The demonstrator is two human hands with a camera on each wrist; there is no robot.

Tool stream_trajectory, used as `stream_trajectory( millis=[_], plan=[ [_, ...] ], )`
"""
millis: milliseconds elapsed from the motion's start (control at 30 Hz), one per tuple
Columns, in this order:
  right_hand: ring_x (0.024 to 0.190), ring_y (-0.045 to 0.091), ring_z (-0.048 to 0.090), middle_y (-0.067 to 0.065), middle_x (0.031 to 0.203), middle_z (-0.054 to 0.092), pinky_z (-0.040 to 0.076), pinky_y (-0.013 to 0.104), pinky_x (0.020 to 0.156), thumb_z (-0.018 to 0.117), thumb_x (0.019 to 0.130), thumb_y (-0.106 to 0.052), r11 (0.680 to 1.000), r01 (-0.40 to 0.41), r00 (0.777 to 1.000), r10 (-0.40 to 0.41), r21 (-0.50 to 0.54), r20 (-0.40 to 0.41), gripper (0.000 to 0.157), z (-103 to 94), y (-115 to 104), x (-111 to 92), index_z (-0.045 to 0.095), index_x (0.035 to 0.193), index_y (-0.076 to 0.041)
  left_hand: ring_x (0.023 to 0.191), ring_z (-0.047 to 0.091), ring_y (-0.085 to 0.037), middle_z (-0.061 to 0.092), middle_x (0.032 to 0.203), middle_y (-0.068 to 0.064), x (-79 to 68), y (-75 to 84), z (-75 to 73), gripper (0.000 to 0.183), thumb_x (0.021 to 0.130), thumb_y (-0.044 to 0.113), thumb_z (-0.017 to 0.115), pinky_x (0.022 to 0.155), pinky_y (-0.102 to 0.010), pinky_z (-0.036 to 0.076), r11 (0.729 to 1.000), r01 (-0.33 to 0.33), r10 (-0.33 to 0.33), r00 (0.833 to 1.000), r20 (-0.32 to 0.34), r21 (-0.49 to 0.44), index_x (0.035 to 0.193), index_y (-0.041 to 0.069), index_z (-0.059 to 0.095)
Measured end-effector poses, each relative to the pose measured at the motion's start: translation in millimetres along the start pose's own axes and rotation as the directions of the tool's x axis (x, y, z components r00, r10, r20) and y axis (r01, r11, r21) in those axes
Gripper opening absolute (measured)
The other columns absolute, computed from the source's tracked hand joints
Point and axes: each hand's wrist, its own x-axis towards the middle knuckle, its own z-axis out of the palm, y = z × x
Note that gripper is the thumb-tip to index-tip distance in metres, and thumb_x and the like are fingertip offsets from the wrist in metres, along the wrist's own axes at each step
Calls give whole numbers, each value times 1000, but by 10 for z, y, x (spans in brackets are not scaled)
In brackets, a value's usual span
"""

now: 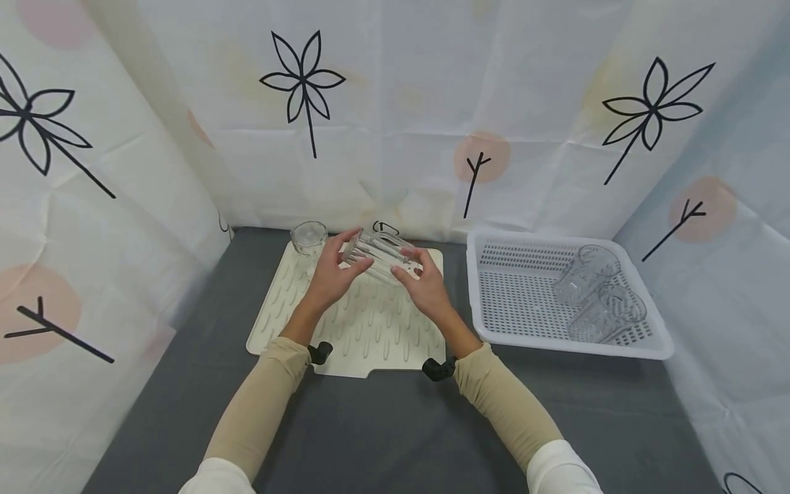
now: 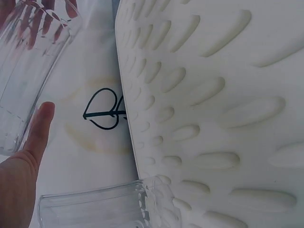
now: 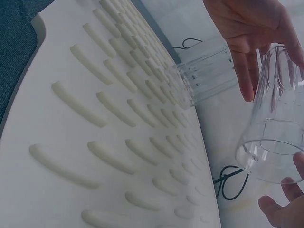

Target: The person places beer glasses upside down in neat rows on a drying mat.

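A clear drinking glass [image 1: 384, 250] is held tilted above the cream drying mat [image 1: 352, 336], between both hands. My left hand [image 1: 333, 274] grips its narrower base end, with the thumb along the near side. At the wider rim end, my right hand [image 1: 427, 288] holds the glass with thumb and fingertips. The right wrist view shows the same glass [image 3: 273, 118], with the right fingers [image 3: 287, 213] by the rim. Another clear glass [image 1: 308, 239] stands on the mat's back left corner, just beyond the left hand.
To the right sits a white perforated basket [image 1: 512, 333] with two clear glasses [image 1: 589, 274] leaning inside. A dark grey table [image 1: 382, 432] lies underneath. Patterned white cloth [image 1: 401, 89] hangs behind and at both sides.
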Motion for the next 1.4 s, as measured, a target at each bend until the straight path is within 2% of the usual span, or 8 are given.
stream_trajectory(
  millis=[133,267,467,600,767,1033,1167,1400],
  plan=[
    [127,26,52,11,130,59,43,51,106,67,91,-26,997,56,998,-57,-60,-17,42,-18,-30,19,55,126,-7,136,36,-27,36,143,-8,2,47,-46,66,86,39,70,102,-54,45,999,-27,27,1000,1,21,144,33,40],
    [114,23,59,8,120,64,51,41,98,64,93,-28,983,72,997,-77,-168,-28,34,-64,-95,38,61,121,-10,130,41,-24,34,143,-6,5,83,-63,69,85,41,71,85,-47,55,999,-25,24,1000,11,48,144,39,37],
    [106,22,62,6,114,65,53,40,90,60,95,-33,946,81,997,-79,-313,18,33,-95,-193,54,65,120,-12,123,45,-24,34,140,-9,4,120,-32,74,82,35,76,84,-46,53,990,-62,60,998,16,129,145,37,37],
    [101,21,63,6,109,67,54,40,86,59,95,-35,933,89,995,-69,-349,71,36,-80,-243,61,63,124,-13,119,44,-24,36,139,-10,13,126,7,76,80,27,79,82,-43,50,982,-104,101,995,26,155,145,30,39],
    [96,20,68,4,105,71,56,39,80,57,96,-35,919,73,994,-36,-387,101,34,-68,-272,56,62,125,-18,116,45,-24,37,140,-9,18,132,46,81,77,23,81,78,-43,47,968,-173,166,985,54,182,145,32,38],
    [104,22,67,5,110,72,55,40,87,56,97,-31,906,50,994,-2,-421,113,29,-67,-323,32,63,119,-13,129,43,-22,37,142,-5,11,154,71,83,75,20,83,94,-43,48,955,-208,197,978,72,211,145,28,39],
    [103,21,68,6,108,72,55,40,88,57,97,-30,908,44,995,-3,-416,98,28,-67,-326,33,64,117,-11,132,41,-21,37,143,-3,6,161,66,87,75,23,83,105,-44,44,951,-200,185,979,83,236,146,36,35],
    [104,23,67,8,107,72,54,41,90,59,96,-27,922,60,998,-42,-382,56,27,-47,-360,56,66,114,-9,133,41,-22,35,148,-3,-1,170,-35,86,77,26,81,99,-48,48,951,-201,191,979,65,235,148,34,33]
  ],
)
